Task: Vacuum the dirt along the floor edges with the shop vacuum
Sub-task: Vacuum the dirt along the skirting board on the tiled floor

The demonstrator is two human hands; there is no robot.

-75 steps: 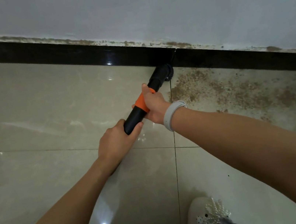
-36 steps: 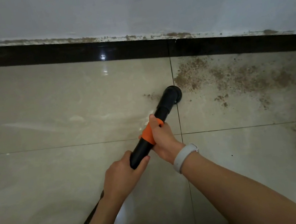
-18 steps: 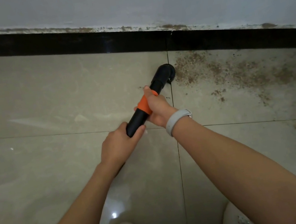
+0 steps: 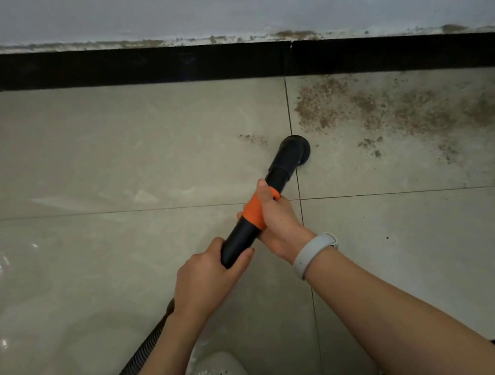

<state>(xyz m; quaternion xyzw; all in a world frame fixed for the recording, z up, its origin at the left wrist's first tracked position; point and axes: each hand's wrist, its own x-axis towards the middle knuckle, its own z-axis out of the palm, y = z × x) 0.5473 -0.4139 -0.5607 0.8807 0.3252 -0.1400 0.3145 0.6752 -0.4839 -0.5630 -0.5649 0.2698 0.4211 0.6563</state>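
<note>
- Step in hand: a suction pass over the dirt beside the wall, with both hands on the vacuum wand [image 4: 263,214].
- Left hand [image 4: 208,277]: fingers curled round the rear of the black tube, thumb lying on top. The ribbed hose [image 4: 131,364] runs from this hand toward 7 o'clock.
- Right hand [image 4: 277,221]: fingers wrapped under the orange collar [image 4: 252,214], thumb pressed along its upper side. A pale wristband [image 4: 313,253] sits on this wrist.
- Nozzle [image 4: 294,150]: down on the floor tile [image 4: 104,151], on the grout line, just at the 7 o'clock edge of the dirt patch [image 4: 389,106].
- Dirt location: the patch spreads from 1 o'clock to 3 o'clock, densest against the black skirting [image 4: 123,67]. A small scatter [image 4: 253,137] lies at 10 o'clock of the nozzle.
- Progress, as judged: the tile at 9 o'clock appears clean; most of the patch remains.
- Next move calls for: pushing the nozzle toward 1 o'clock into the dense band, keeping the mouth flat on the tile and tight to the skirting.
</note>
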